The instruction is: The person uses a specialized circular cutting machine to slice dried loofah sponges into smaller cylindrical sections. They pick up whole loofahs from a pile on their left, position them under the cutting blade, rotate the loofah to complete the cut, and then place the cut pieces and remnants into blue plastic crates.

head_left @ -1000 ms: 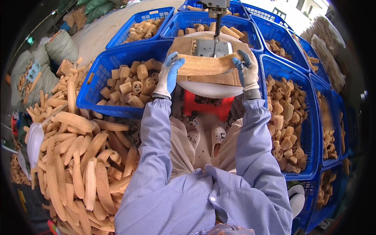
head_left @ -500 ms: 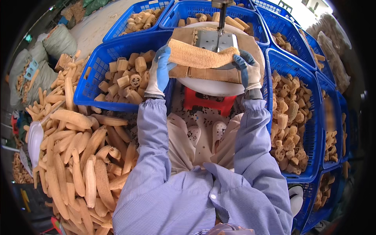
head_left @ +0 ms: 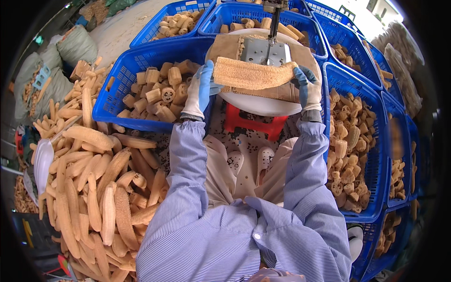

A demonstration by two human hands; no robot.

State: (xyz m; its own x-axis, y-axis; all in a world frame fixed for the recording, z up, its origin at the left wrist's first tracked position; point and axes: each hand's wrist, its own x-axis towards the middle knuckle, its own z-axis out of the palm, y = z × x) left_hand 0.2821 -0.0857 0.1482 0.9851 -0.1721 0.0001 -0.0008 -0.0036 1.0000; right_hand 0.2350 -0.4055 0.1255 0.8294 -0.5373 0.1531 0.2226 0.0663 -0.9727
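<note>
A long tan dried loofah [head_left: 251, 74] lies crosswise between my hands, close in front of an upright blade [head_left: 271, 46] on a metal plate [head_left: 253, 50]. My left hand [head_left: 200, 91], in a white and blue glove, is closed on its left end. The narrower right end is gripped by my right hand [head_left: 307, 89], gloved the same way. Beneath the loofah is a sheet of cardboard [head_left: 225, 46] on a round white top [head_left: 256, 107]. Whether the loofah touches the cardboard cannot be made out.
Whole loofahs [head_left: 101, 188] are heaped at my left. A blue basket [head_left: 110, 105] of cut pieces stands by my left hand, another blue basket [head_left: 373, 209] at my right. More blue baskets line the back and far right. A red stool [head_left: 256, 124] is under the round top.
Both hands have brought the loofah slightly toward me and to the right, and it looks straighter. More of the blade's lower end shows behind it. The whole view has shifted a little.
</note>
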